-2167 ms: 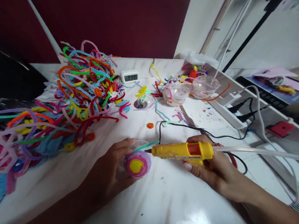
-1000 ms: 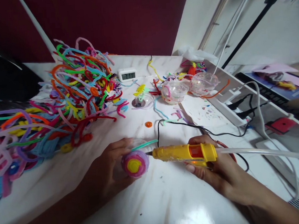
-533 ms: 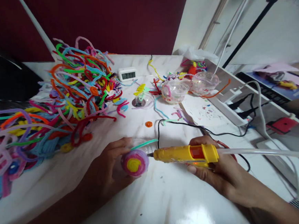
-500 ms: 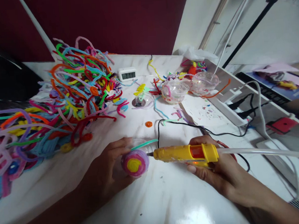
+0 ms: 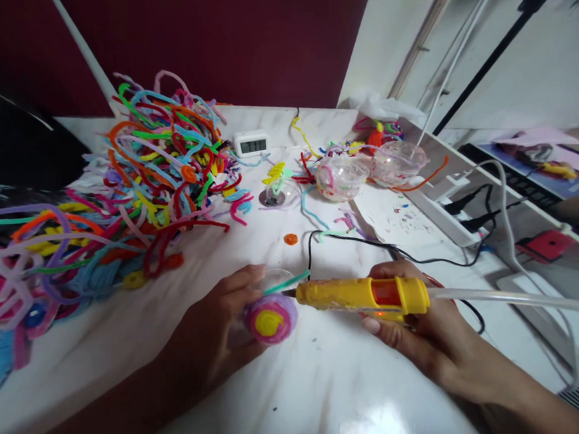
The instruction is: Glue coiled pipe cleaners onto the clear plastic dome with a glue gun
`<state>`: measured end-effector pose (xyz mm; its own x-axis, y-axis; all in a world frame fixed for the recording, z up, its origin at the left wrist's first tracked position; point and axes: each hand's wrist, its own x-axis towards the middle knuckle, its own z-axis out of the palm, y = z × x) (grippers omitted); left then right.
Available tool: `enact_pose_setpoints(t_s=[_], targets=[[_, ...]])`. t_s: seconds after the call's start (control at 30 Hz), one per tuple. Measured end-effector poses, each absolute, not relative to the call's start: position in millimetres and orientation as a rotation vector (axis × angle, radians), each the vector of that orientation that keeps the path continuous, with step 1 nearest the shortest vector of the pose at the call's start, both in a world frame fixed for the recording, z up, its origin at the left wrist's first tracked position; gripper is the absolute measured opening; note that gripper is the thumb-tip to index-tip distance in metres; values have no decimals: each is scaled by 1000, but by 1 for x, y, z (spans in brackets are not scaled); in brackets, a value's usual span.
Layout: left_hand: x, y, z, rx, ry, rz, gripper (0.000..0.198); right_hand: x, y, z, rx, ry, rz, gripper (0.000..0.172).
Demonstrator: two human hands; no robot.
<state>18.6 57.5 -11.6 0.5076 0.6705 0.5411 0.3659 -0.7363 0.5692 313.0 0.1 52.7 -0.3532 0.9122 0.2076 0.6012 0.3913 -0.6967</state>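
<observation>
My left hand [image 5: 213, 333] is closed around a small round piece, a pink and purple spiral of pipe cleaner with a yellow centre [image 5: 271, 319], set on what looks like a clear dome; a green pipe cleaner [image 5: 285, 283] sticks out behind it. My right hand [image 5: 419, 334] grips a yellow hot glue gun [image 5: 363, 295] held level, its nozzle touching the spiral's right edge. A clear glue stick [image 5: 516, 298] juts from the gun's back, and its black cord [image 5: 372, 245] runs across the white table [image 5: 303, 390].
A big heap of coloured pipe cleaners [image 5: 118, 204] fills the left. At the back stand a small digital clock [image 5: 252, 143], clear domes with pipe cleaner bits [image 5: 339, 176], [image 5: 396, 162] and an orange coil [image 5: 290, 239]. A white power strip [image 5: 450, 214] lies right.
The spiral piece and the glue gun's nozzle have shifted slightly to the right together; the nozzle stays at the spiral's edge. Both hands keep their grips.
</observation>
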Motion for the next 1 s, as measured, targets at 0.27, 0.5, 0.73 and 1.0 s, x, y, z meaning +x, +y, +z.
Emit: enact_pose_setpoints(t_s=[0.27, 0.5, 0.73, 1.0], targets=[[17, 59, -14, 2416, 827, 1107, 52, 311, -1, 58, -1313, -2114, 672, 23], [19, 59, -17, 2401, 798, 1157, 49, 311, -1, 57, -1380, -2130, 688, 22], [16, 61, -17, 2432, 773, 1134, 54, 310, -2, 57, -1353, -2146, 630, 21], [17, 59, -14, 2373, 860, 1100, 49, 315, -5, 56, -1361, -2135, 615, 23]])
